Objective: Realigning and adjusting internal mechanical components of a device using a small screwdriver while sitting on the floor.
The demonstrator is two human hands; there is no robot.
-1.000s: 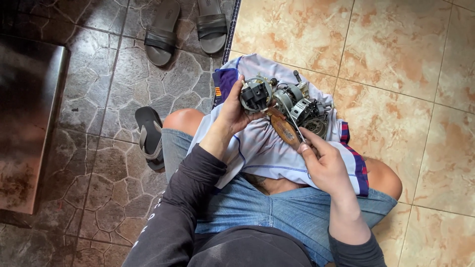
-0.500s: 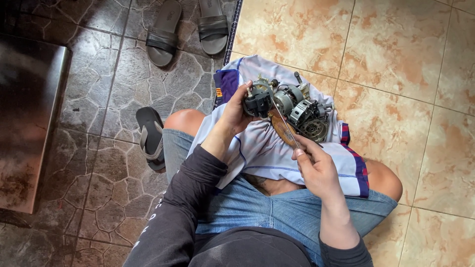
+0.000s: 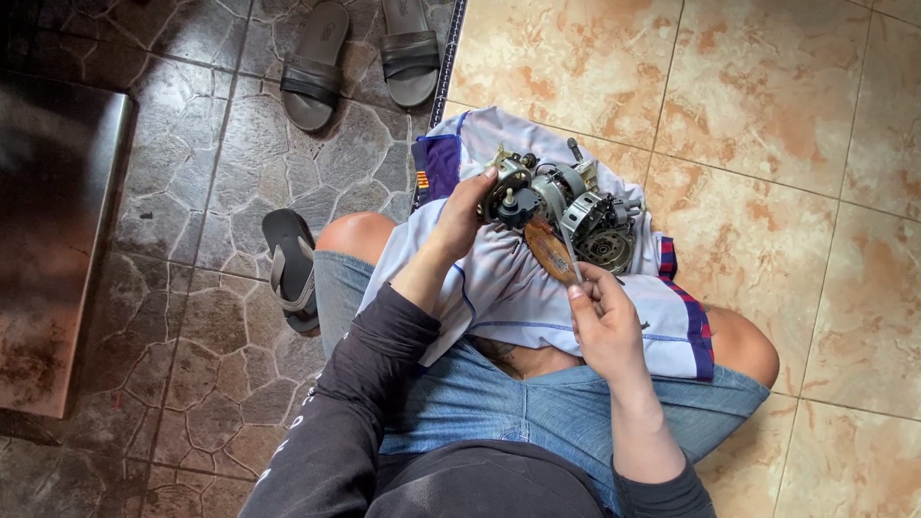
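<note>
Person sits on the floor with a grimy carburetor (image 3: 561, 206) resting on a white cloth (image 3: 518, 288) across the lap, probably to catch dirt. Left hand (image 3: 460, 216) has its fingers clamped on it to steady it; right hand (image 3: 600, 321) pinches a wooden-handled screwdriver (image 3: 554, 251) aimed into it.

Head camera, looking steeply down, close

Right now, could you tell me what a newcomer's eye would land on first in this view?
Most likely the grimy metal mechanism at the centre, resting on a white and purple cloth spread over the person's lap. The left hand steadies its left side, while the right hand holds a worn brown-handled tool against it. On the dark stone floor to the upper left lie grey sandals.
</note>
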